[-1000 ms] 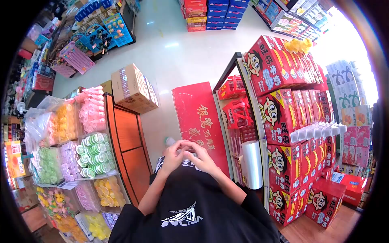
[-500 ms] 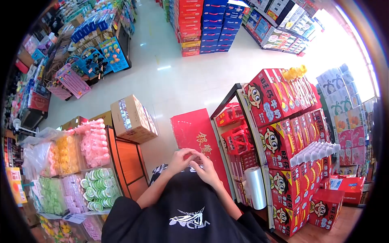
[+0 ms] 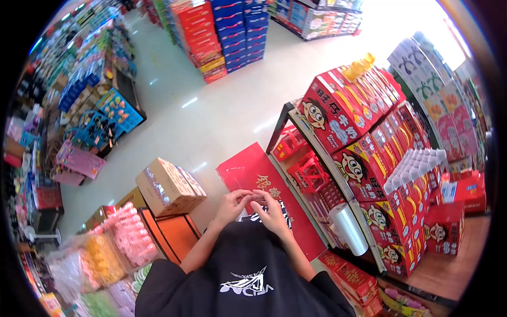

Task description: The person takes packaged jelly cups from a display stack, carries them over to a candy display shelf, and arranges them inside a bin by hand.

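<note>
Both of my hands meet in front of my black shirt, above the red floor mat (image 3: 240, 164). My left hand (image 3: 231, 205) is loosely curved, its fingers reaching across toward the other hand. Opposite it, my right hand (image 3: 272, 214) is bent in the same loose way, with a gap between thumb and fingers. The fingertips of the two hands touch or nearly touch. No object shows in either hand, though the palms are partly hidden.
On the right, a shelf holds stacked red milk cartons (image 3: 338, 113), a clear plastic roll (image 3: 348, 230) and a grey egg tray (image 3: 414, 168). To the left stand a cardboard box (image 3: 166, 187) and bins of pink bottles (image 3: 134, 235). Red and blue boxes (image 3: 229, 37) are stacked ahead.
The view has turned, so the boxes ahead and the left display shift left, and red packages appear at lower right. My hands stay together, their fingers slightly rearranged.
</note>
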The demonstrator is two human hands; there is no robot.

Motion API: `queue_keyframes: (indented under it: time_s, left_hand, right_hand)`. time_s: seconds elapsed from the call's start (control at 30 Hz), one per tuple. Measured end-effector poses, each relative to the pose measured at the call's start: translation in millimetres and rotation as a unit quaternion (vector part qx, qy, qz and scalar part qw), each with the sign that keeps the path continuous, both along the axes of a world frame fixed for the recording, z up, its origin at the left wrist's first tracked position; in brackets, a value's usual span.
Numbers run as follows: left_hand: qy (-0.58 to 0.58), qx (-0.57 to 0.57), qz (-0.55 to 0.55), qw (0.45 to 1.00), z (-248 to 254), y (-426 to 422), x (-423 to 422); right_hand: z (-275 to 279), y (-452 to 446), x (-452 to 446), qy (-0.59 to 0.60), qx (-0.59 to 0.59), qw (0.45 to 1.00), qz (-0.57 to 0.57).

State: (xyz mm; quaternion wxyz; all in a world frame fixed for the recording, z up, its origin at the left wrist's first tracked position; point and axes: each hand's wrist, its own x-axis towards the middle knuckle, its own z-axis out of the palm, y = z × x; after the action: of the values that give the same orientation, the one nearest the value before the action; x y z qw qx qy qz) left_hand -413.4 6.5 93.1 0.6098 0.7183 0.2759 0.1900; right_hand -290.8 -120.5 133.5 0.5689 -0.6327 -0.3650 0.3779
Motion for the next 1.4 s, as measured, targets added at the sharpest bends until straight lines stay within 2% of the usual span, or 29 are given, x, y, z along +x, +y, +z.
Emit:
queue_keyframes:
  time_s: [0.17, 0.27, 0.43, 0.47, 0.57, 0.63, 0.77, 0.83, 0.97, 1.17, 1.23, 1.4]
  left_hand:
    - [-0.006, -0.052, -0.060, 0.997, 2, 12, 41]
    - [-0.012, -0.041, -0.105, 0.994, -2, 16, 74]
    - [-0.067, -0.030, -0.146, 0.987, 29, 27, 158]
    - [-0.086, -0.028, -0.154, 0.984, 39, 30, 179]
    - [-0.118, 0.001, -0.170, 0.978, 68, 44, 240]
    - [-0.123, 0.022, -0.178, 0.976, 82, 54, 282]
    - [-0.203, 0.048, -0.125, 0.970, 103, 72, 375]
    - [-0.206, 0.057, -0.097, 0.972, 112, 82, 421]
    - [-0.230, 0.134, -0.074, 0.961, 111, 102, 501]
    - [-0.227, 0.255, -0.036, 0.939, 106, 112, 571]
    - [-0.224, 0.229, -0.057, 0.946, 105, 113, 578]
    - [-0.205, 0.201, -0.091, 0.954, 106, 117, 579]
  right_hand:
    - [-1, -6, 29, 0.011, -0.019, 0.997, -0.077]
    - [-5, -7, 53, 0.000, -0.029, 0.992, -0.126]
    - [14, 4, 120, 0.010, 0.014, 0.980, -0.200]
    - [26, 7, 138, -0.035, 0.013, 0.978, -0.207]
    - [49, 15, 196, -0.058, 0.044, 0.966, -0.249]
    - [69, 21, 238, -0.149, 0.074, 0.949, -0.268]
    - [95, 32, 321, -0.171, 0.118, 0.929, -0.305]
    - [100, 38, 363, -0.262, 0.094, 0.902, -0.330]
    - [108, 55, 426, -0.292, 0.050, 0.893, -0.340]
    - [89, 85, 494, -0.337, 0.076, 0.886, -0.309]
    - [79, 94, 509, -0.359, 0.085, 0.875, -0.314]
    - [70, 100, 517, -0.303, 0.071, 0.904, -0.292]
